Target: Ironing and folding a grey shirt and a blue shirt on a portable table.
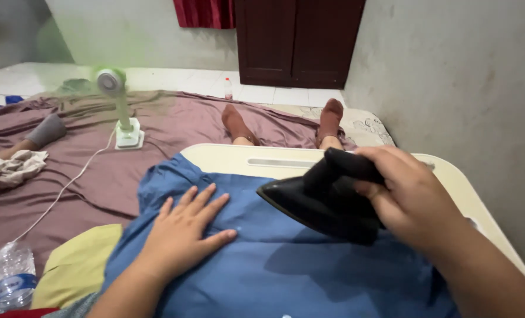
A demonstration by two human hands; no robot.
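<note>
My right hand [412, 197] grips the black iron [324, 200], apparently lifted off the blue garment [309, 259]; my left hand [183, 232] lies open, flat on it.

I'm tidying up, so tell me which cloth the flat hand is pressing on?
The blue garment on the cream board, under the left hand; the yellow cloth and beige rag lie untouched.

Left hand [183, 229] lies flat, fingers spread; right hand [406, 194] is clenched.

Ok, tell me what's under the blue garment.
The blue garment lies on a cream lap table, whose far edge and right side show. A yellow cloth pokes out at its left. The left hand presses on top; the rest underneath is covered.
</note>
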